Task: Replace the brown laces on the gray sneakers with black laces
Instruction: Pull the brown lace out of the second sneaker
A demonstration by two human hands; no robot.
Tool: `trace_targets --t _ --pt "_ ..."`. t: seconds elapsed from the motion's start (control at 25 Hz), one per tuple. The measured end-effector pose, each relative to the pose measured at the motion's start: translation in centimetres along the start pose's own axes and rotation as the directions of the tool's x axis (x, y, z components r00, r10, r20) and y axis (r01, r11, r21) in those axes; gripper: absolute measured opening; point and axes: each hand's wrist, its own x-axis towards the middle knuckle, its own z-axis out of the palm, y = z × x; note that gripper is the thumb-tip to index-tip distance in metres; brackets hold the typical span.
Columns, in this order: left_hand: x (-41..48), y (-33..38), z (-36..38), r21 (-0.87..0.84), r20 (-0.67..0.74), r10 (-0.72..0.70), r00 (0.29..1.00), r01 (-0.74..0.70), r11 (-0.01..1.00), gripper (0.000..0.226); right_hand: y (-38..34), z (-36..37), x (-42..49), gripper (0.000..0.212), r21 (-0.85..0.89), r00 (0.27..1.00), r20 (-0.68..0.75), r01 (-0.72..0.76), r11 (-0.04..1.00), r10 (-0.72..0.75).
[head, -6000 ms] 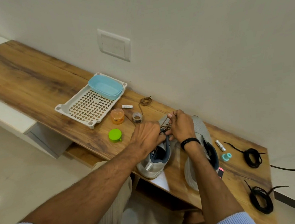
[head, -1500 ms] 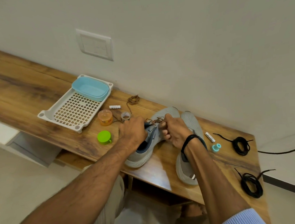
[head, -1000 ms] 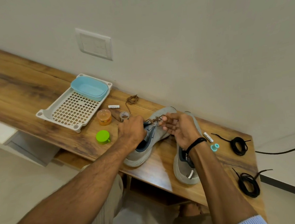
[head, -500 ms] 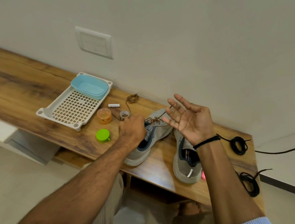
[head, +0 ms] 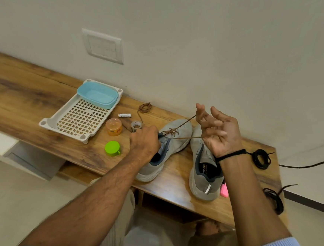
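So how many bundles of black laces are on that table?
2. One black coil by the table's far right edge; the other at its near right corner, partly behind a forearm.

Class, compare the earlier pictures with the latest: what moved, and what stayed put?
The right hand rose away from the laced sneaker, pulling the brown lace out taut, its strands hooked on the fingers. The left hand kept gripping that sneaker. The other sneaker, black laces and tray stayed put.

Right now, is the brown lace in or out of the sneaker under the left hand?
Partly in: the brown lace crosses the front eyelets of the sneaker, with two taut strands running out to the right hand.
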Motion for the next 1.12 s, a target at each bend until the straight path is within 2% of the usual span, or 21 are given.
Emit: trace_targets --t 0.04,0.08,0.12,0.16,0.2,0.24,0.32,0.4,0.48,0.52,0.6,0.72,0.84,0.88,1.0,1.04,1.08,1.12 --pt "0.0 0.0 0.1 0.008 -0.004 0.002 1.0 -0.001 1.0 0.023 0.2 0.0 0.3 0.03 -0.236 0.989 -0.113 0.065 0.97 -0.094" --pt "0.1 0.1 0.1 0.016 -0.006 0.003 1.0 -0.003 1.0 0.022 0.7 -0.2 0.6 0.027 -0.59 0.943 -0.201 0.101 0.801 -0.267" --pt "0.1 0.1 0.2 0.019 -0.006 0.005 1.0 -0.005 1.0 0.022 1.4 -0.4 1.0 0.021 -0.89 0.864 -0.19 0.048 0.453 -0.466" --pt "0.1 0.2 0.2 0.02 -0.005 0.005 1.0 -0.005 1.0 0.021 2.4 -0.8 1.4 0.015 -0.998 0.814 -0.053 -0.034 0.044 -0.578" --pt "0.1 0.2 0.2 0.021 -0.007 0.006 1.0 -0.006 1.0 0.021 3.4 -1.1 1.8 0.012 -0.963 0.829 0.057 -0.1 -0.248 -0.556" --pt "0.1 0.2 0.2 0.021 -0.007 0.007 1.0 -0.007 1.0 0.022 4.2 -1.3 2.2 0.011 -0.911 0.87 0.062 -0.151 -0.384 -0.489" --pt "0.1 0.2 0.2 0.017 -0.006 0.006 1.0 -0.006 1.0 0.025 5.4 -1.7 2.9 0.012 -0.863 0.914 -0.036 -0.232 -0.448 -0.404" --pt "0.1 0.2 0.2 0.017 -0.008 0.001 1.0 -0.001 1.0 0.027 6.0 -1.8 3.3 0.016 -0.813 0.91 -0.056 -0.279 -0.51 -0.41" --pt "0.1 0.2 0.1 0.017 -0.009 -0.001 1.0 0.001 1.0 0.027 6.2 -1.4 3.4 0.021 -0.812 0.895 -0.035 -0.284 -0.509 -0.444" --pt "0.1 0.2 0.1 0.014 -0.008 -0.001 1.0 0.001 1.0 0.027 6.1 -1.3 3.3 0.025 -0.836 0.878 -0.043 -0.293 -0.465 -0.477" --pt "0.1 0.2 0.1 0.007 0.001 -0.006 1.0 0.006 1.0 0.026 5.9 -1.0 3.3 0.033 -0.871 0.815 -0.094 -0.345 -0.349 -0.572" --pt "0.0 0.3 -0.1 -0.007 -0.002 -0.027 1.0 0.027 1.0 0.026 4.9 -0.8 3.0 0.03 -0.844 0.687 -0.063 -0.424 -0.329 -0.724" --pt "-0.2 0.3 -0.3 -0.018 0.008 -0.026 1.0 0.026 1.0 0.025 3.5 -0.8 2.5 0.017 -0.892 0.594 0.016 -0.354 -0.28 -0.804" --pt "-0.3 0.3 -0.5 -0.014 0.011 -0.02 1.0 0.021 1.0 0.024 3.3 -0.8 2.3 0.028 -0.905 0.569 0.045 -0.325 -0.274 -0.821" --pt "-0.6 0.5 -0.6 -0.011 0.023 0.003 1.0 -0.003 1.0 0.026 3.9 -1.0 2.6 0.082 -0.865 0.58 0.086 -0.36 -0.349 -0.81" --pt "-0.7 0.5 -0.6 -0.018 0.032 0.005 0.999 -0.004 1.0 0.027 4.3 -1.0 2.8 0.088 -0.832 0.595 0.104 -0.387 -0.398 -0.797" --pt "-0.8 0.4 -0.7 -0.031 0.044 0.003 0.999 -0.001 1.0 0.027 4.5 -1.1 2.9 0.086 -0.807 0.619 0.124 -0.392 -0.442 -0.776" --pt "-0.9 0.4 -0.8 -0.044 0.053 0.002 0.999 0.0 0.999 0.027 4.5 -1.3 3.2 0.074 -0.798 0.656 0.153 -0.359 -0.484 -0.739"
